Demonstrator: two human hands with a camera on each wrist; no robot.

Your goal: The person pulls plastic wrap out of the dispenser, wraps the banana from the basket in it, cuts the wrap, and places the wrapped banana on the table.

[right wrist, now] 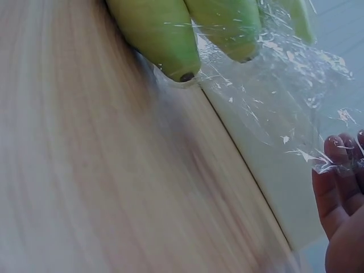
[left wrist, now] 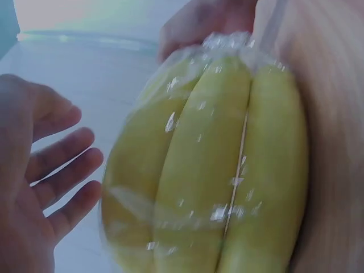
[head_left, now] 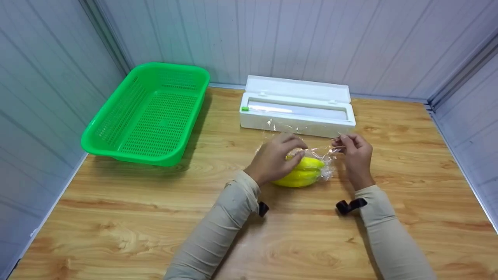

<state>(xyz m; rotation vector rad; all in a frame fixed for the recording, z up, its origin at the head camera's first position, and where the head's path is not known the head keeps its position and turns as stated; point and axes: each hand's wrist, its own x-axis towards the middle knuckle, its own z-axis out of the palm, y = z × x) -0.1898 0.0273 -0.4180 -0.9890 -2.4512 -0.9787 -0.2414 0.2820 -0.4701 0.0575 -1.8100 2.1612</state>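
A bunch of yellow bananas [head_left: 298, 177], wrapped in clear cling film [head_left: 327, 170], lies on the table. My left hand [head_left: 275, 155] is over its left side in the head view. In the left wrist view, loosely bent fingers [left wrist: 65, 153] of that hand stand close beside the wrapped bananas [left wrist: 199, 165]. To the right of the bunch, my right hand [head_left: 355, 155] pinches the film's edge between thumb and fingers. Film [right wrist: 296, 108] stretches from the banana tips to this hand [right wrist: 341, 199] in the right wrist view.
Behind the bananas stands a white cling film dispenser box [head_left: 297, 126], its lid [head_left: 297, 87] raised, with a green slider [head_left: 245, 109] at its left end. A green slotted basket [head_left: 179, 157] sits at the back left. Panel walls [head_left: 218, 39] border the wooden table [head_left: 136, 233].
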